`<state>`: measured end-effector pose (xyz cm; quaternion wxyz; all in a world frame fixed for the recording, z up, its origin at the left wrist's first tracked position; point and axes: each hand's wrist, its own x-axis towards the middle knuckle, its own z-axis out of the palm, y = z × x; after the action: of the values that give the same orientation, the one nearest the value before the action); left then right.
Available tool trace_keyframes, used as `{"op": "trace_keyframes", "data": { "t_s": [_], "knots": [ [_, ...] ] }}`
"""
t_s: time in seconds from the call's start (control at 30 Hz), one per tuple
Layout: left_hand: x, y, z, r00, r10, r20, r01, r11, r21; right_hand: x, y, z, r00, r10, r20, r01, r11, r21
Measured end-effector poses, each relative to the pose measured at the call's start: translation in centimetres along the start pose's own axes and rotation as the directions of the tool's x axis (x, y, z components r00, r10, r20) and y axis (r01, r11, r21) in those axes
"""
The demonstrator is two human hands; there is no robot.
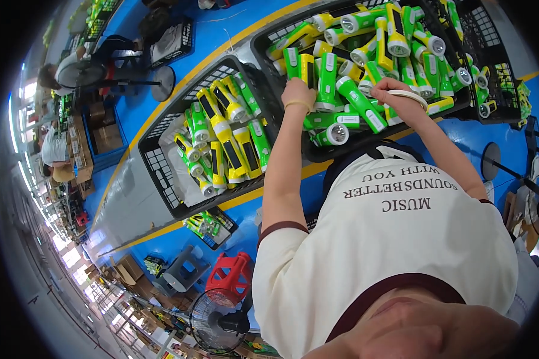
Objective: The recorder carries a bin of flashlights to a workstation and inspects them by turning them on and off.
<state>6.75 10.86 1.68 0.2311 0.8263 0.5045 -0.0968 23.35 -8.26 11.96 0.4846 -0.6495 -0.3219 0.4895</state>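
In the head view, the left hand (298,93) is curled in at the near end of a yellow-and-black flashlight (306,70), its fingertips mostly hidden, so I cannot tell whether it grips. The right hand (400,99) has its fingers drawn narrow above a green flashlight (362,105) that lies slanted among the others; whether it pinches anything is also unclear.

Both flashlights are in the large black crate (270,75), which sits right in front of the body, presumably so both hands reach in without stretching. Its contents lie at all angles, lenses facing different ways, which suggests they were heaped in loosely.

To the left, close beside it, stands a smaller black mesh crate (159,169). A pale sheet (184,175) lines it, probably against scuffs, and its flashlights (208,103) lie more nearly parallel, perhaps to save room. A yellow band (297,104) circles the left wrist; a white bangle (411,96) circles the right.
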Motion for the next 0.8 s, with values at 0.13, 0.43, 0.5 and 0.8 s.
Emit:
{"op": "trace_keyframes", "data": {
  "t_s": [0.13, 0.43, 0.5, 0.8],
  "knots": [
    [-3.7, 0.3, -0.7, 0.981, 0.039, -0.190, -0.188, 0.428, -0.884, 0.5, -0.1, -1.9, 0.971, 0.067, 0.230, -0.152, 0.915, 0.375],
    [-13.3, 9.2, -3.3, 0.960, 0.275, -0.045, 0.064, -0.376, -0.924, 0.2, -4.3, -1.1, 0.881, -0.117, 0.458, -0.222, 0.753, 0.620],
    [-13.8, 9.1, -4.0, 0.872, 0.430, -0.233, -0.291, 0.072, -0.954, -0.1, -4.9, -1.6, 0.869, -0.141, 0.474, -0.211, 0.761, 0.613],
    [-15.4, 11.0, -4.6, 0.950, 0.218, -0.221, -0.113, -0.422, -0.900, -1.7, -6.8, -1.8, 0.909, -0.118, 0.399, -0.006, 0.955, 0.296]
  ]
}}
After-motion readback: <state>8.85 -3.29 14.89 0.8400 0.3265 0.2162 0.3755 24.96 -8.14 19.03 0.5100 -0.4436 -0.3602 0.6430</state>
